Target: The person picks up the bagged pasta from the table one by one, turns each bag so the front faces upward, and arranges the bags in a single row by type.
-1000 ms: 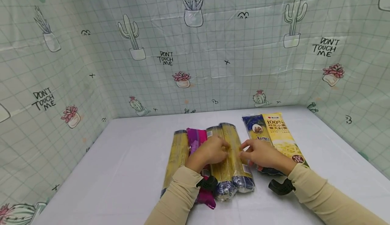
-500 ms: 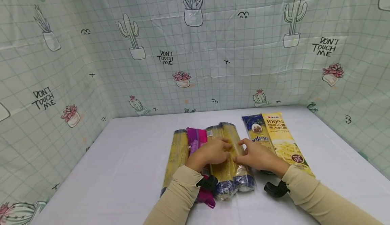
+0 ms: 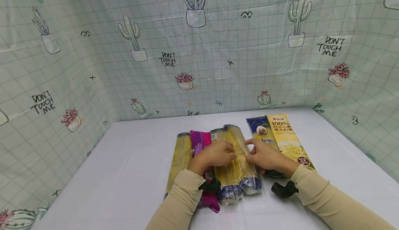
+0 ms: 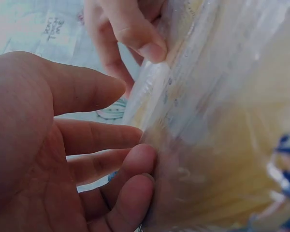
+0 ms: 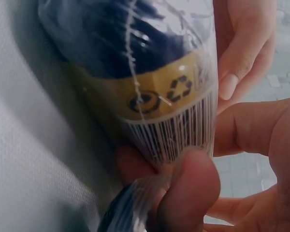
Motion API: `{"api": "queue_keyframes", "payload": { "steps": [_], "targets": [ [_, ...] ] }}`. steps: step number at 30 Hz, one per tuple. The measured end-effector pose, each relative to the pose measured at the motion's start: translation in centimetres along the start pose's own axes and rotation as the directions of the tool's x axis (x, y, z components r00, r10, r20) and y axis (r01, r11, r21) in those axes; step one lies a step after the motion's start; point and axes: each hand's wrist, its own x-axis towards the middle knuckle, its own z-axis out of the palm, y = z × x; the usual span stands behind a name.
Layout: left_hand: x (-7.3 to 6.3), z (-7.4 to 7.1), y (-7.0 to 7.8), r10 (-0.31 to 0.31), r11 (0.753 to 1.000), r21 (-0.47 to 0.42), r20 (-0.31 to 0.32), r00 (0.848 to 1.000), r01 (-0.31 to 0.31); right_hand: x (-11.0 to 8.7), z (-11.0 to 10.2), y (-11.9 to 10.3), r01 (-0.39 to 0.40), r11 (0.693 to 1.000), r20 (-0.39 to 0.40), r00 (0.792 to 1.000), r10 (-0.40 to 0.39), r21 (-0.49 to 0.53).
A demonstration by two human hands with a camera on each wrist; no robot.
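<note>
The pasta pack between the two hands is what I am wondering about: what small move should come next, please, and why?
Perhaps draw the pasta pack slightly nearer: the left hand and right hand flank it, and its near end sits farther away than that of the neighbouring pack.

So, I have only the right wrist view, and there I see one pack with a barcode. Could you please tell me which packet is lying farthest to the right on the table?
Observer: It is the yellow durum-wheat pasta packet, printed with "100%" near its top.
Operator: Thank you. And is there some packet of a different colour more to the left?
Observer: Yes, a magenta packet lies between the leftmost spaghetti pack and the middle spaghetti pack.
Operator: I understand. Is this packet fully visible in the head view?
Observer: No, the left hand hides part of its middle there.
</note>
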Motion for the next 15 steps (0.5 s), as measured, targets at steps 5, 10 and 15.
{"api": "queue_keyframes", "payload": {
  "steps": [5, 10, 15],
  "targets": [
    [0.09, 0.30, 0.06, 0.005, 0.999, 0.043, -0.028, 1.000, -0.004, 0.00, 0.01, -0.13, -0.002, 1.000, -0.009, 1.000, 0.002, 0.028],
    [0.04, 0.41, 0.17, 0.017, 0.999, 0.052, -0.046, 0.999, -0.015, 0.09, -0.04, 0.05, 0.000, 0.996, -0.014, 1.000, 0.002, 0.092],
    [0.13, 0.47, 0.12, 0.071, 0.994, 0.084, -0.066, 0.995, -0.065, 0.29, -0.40, 0.49, -0.014, 0.983, -0.009, 1.000, 0.016, 0.181]
  ]
}}
